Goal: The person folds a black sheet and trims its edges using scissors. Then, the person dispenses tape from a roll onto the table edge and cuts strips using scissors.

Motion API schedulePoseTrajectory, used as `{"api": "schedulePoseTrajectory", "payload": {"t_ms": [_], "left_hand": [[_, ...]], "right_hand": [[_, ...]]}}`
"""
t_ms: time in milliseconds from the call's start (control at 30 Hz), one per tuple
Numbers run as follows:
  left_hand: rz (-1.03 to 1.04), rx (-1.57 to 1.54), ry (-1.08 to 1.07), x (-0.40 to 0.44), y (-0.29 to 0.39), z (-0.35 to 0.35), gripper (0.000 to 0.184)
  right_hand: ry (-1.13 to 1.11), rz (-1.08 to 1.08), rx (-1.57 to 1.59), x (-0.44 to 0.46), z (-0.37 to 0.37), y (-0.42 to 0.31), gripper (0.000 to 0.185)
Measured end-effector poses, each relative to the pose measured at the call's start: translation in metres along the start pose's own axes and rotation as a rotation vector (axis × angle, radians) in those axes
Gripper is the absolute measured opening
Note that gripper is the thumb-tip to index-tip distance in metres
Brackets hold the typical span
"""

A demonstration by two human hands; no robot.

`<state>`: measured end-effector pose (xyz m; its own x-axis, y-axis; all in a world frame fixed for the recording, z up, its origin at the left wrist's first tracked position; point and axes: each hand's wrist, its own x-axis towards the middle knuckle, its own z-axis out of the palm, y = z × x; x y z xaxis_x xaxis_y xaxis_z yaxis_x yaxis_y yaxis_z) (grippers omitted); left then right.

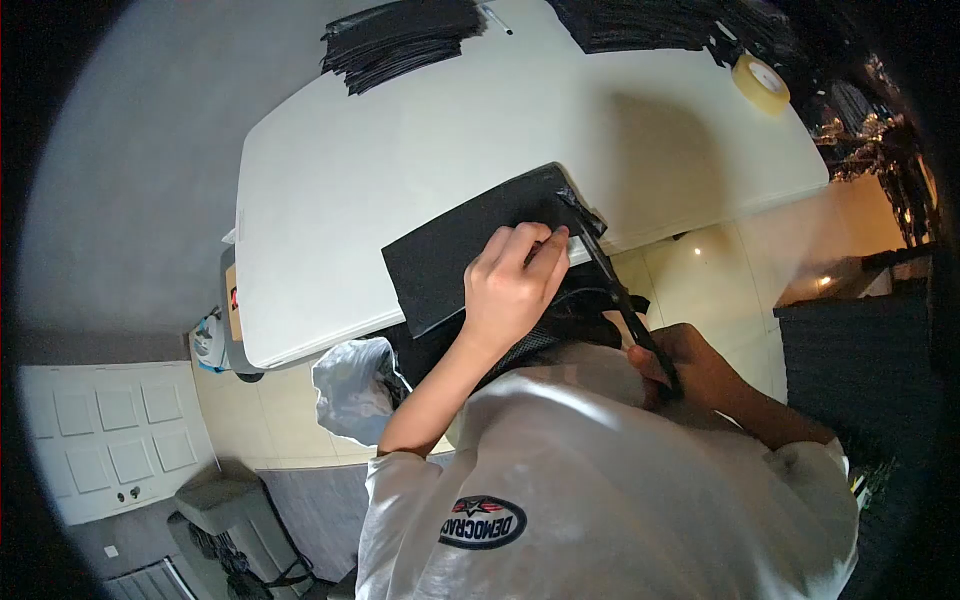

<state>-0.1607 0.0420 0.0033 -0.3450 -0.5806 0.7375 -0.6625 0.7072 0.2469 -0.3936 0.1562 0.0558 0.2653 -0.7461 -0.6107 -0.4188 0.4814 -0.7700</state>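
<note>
A flat black rectangular piece point(470, 240) lies slanted on the white table's near edge. My left hand point(515, 280) rests on it, fingers curled and pressed together near its right end; what they pinch, if anything, is hidden. From that end a long thin black strip point(622, 295) runs down to my right hand point(680, 360), which is closed round its lower part close to my shirt. A small white patch point(578, 250) shows between my left fingers and the strip. More dark material lies below the black piece, at my lap.
Stacks of black sheets point(400, 40) lie at the far side of the white table point(320, 210), with a marker point(497, 20) beside them. A tape roll point(762, 84) stands far right. A white plastic bag point(352, 390) hangs below the near edge; a grey chair point(225, 500) is lower left.
</note>
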Motion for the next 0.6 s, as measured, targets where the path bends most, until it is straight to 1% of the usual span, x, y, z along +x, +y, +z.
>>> {"api": "schedulePoseTrajectory", "payload": {"t_ms": [33, 133, 600], "left_hand": [[-0.006, 0.001, -0.006, 0.0, 0.0, -0.001, 0.014], [0.002, -0.003, -0.022, 0.0, 0.002, -0.001, 0.014], [-0.018, 0.0, -0.044, 0.0, 0.004, -0.001, 0.012]], "right_hand": [[-0.022, -0.036, 0.003, 0.001, 0.0, 0.001, 0.068], [-0.031, -0.035, 0.083, 0.006, 0.003, -0.002, 0.067], [0.01, -0.026, 0.028, 0.008, 0.007, -0.003, 0.065]]}}
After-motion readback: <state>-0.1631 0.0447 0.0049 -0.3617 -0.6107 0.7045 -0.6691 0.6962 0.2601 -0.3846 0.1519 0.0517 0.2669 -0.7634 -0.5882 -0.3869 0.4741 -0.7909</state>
